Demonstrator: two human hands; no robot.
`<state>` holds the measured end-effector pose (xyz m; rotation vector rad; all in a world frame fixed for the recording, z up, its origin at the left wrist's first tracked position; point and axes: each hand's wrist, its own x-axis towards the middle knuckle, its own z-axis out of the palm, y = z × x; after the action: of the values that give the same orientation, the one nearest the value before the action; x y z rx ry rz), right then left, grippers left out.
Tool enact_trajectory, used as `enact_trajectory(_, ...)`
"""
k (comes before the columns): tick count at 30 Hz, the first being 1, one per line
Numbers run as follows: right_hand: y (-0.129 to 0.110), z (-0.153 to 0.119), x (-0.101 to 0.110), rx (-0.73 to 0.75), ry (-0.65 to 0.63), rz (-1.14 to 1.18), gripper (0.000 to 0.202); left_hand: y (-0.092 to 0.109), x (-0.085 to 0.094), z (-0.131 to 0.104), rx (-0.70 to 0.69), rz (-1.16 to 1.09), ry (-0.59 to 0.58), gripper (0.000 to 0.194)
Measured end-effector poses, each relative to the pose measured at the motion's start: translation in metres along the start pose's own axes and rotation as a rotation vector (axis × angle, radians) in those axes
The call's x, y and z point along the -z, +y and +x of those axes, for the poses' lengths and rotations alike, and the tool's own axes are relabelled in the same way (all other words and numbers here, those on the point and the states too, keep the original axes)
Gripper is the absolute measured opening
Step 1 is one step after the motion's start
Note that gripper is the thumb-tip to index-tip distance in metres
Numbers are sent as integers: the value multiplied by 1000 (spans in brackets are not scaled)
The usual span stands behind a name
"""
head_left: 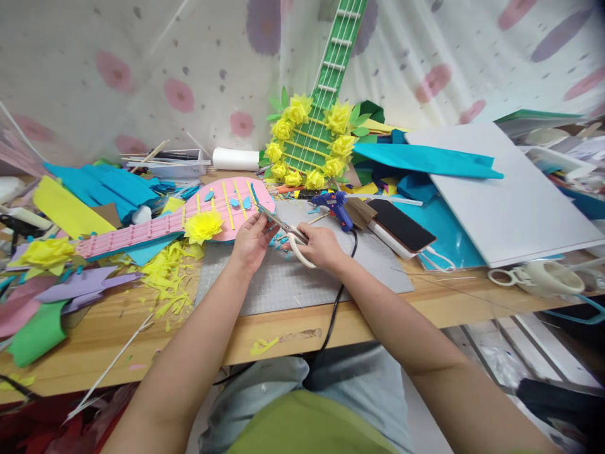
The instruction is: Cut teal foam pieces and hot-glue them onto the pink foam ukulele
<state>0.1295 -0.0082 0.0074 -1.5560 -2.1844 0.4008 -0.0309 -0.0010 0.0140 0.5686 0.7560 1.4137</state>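
My right hand [320, 246] is closed round the white handles of a pair of scissors [283, 226]. Their metal blades point up and left, toward my left hand [251, 243]. Between its pinched fingertips my left hand has a narrow blue paper strip [256, 194], whose upper end shows against a pink paper guitar [222, 200]. The scissor tips are close to the strip; whether they touch it I cannot tell. Yellow strips, small blue leaves and a yellow paper flower [203, 227] decorate the guitar. Blue paper scraps lie beneath my hands on a grey cutting mat [269, 299].
A green paper guitar [309, 144] with yellow flowers leans at the back. To the right are a blue glue gun [336, 207] with a black cord, a phone [401, 224], a white board [510, 195] and a cup [543, 277]. Yellow scraps [167, 277] litter the left.
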Motion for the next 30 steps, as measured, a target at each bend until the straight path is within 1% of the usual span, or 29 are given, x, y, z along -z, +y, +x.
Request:
enact_trajectory(5,2,0,0,5,21,8,40,0,-1,0,1,-4,8,6)
enact_trajectory(7,4,2,1,-23,30,14,41,0,-1,0,-6,-5,25,9)
enact_trajectory(9,6,4,4,-86,57,5,41,0,-2,0,-17,2,50,11)
enact_trajectory(12,11,8,7,-236,98,-92,38,-2,-3,-2,-8,52,75,15)
enact_trajectory(15,17,11,10,-326,41,-220,32,-7,-4,-4,44,102,92,17)
enact_trajectory(17,20,11,10,-335,-10,-262,28,-11,-5,-5,76,129,99,18)
enact_trajectory(19,22,11,10,-339,-28,-267,28,-16,-5,-6,94,156,99,19)
enact_trajectory(21,24,11,10,-323,-3,-248,30,-20,-4,-7,97,178,96,20)
enact_trajectory(22,25,10,10,-299,30,-226,30,-21,-4,-7,92,189,98,21)
enact_trajectory(24,24,11,9,-217,130,-119,29,-23,-5,-8,70,216,110,24)
enact_trajectory(26,22,13,4,-115,208,134,23,-23,-5,-9,44,245,118,26)
enact_trajectory(28,17,15,-4,-55,196,485,20,-24,-5,-10,26,261,115,28)
enact_trajectory(30,13,18,-13,-52,123,789,26,-25,-5,-10,21,265,107,29)
